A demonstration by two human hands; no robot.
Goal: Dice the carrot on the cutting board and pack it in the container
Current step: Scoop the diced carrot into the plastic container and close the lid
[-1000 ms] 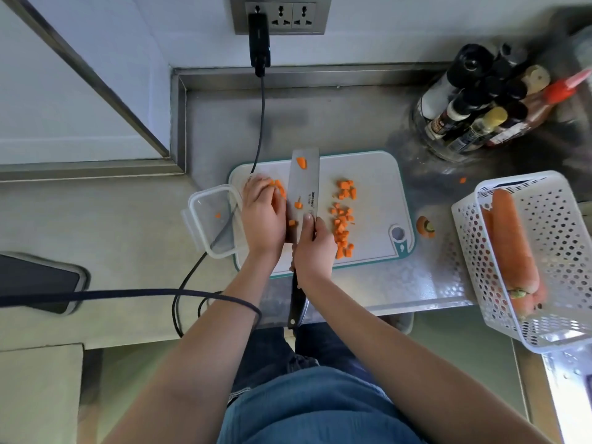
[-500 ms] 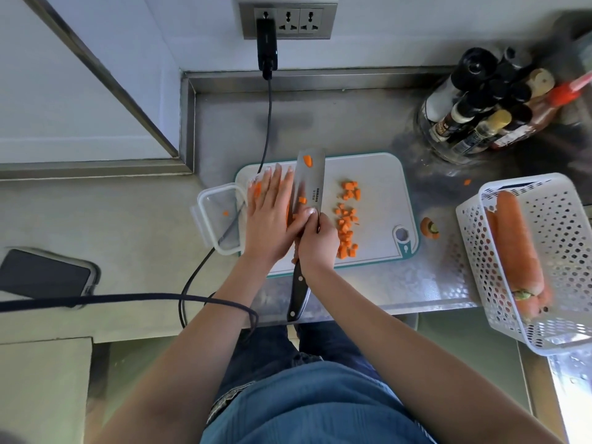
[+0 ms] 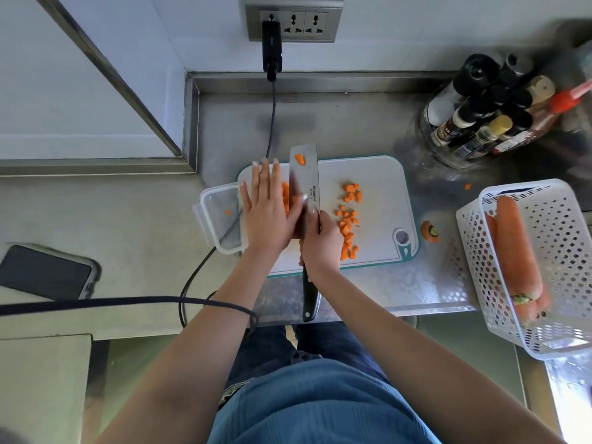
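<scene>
A white cutting board (image 3: 381,187) with a teal rim lies on the steel counter. My right hand (image 3: 320,243) grips the black handle of a cleaver (image 3: 307,184), whose blade lies across the board with one carrot bit stuck near its tip. My left hand (image 3: 267,213) is flat with straight fingers, pressing against the blade's left side over some carrot pieces (image 3: 286,200). A loose pile of diced carrot (image 3: 348,216) lies to the right of the blade. The clear plastic container (image 3: 213,216) sits at the board's left edge with one carrot bit inside.
A white perforated basket (image 3: 557,261) with whole carrots stands at the right. A carrot end (image 3: 430,231) lies beside the board. Sauce bottles (image 3: 487,120) stand at the back right. A black cable (image 3: 270,123) runs from the wall socket past the container. A phone (image 3: 45,272) lies at the left.
My left hand has gone from curled fingers on the carrot to a flat hand stretched along the blade's left side. The cleaver has stayed in nearly the same place.
</scene>
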